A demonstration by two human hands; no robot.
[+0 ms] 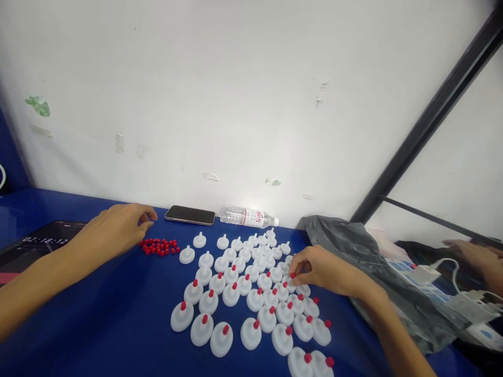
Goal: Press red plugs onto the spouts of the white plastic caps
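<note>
Several white round plastic caps with thin nozzles (222,241) stand spread over the blue table. Those nearer the front carry small red tips (205,318); the back ones have bare nozzles. My right hand (320,269), at the right side of the group, pinches a red tip (293,276) at the nozzle of one white cap; whether it is seated there cannot be made out. My left hand (121,228) hovers beside a pile of loose red tips (159,246), its thumb and fingers curved and slightly apart, with nothing visible between them.
A dark phone (190,215) and a clear bottle on its side (248,216) lie along the wall. At far left is a device showing a timer (43,241). Grey plastic sheeting (334,230), power strips with chargers (426,273) and another person's hand (477,259) are at the right.
</note>
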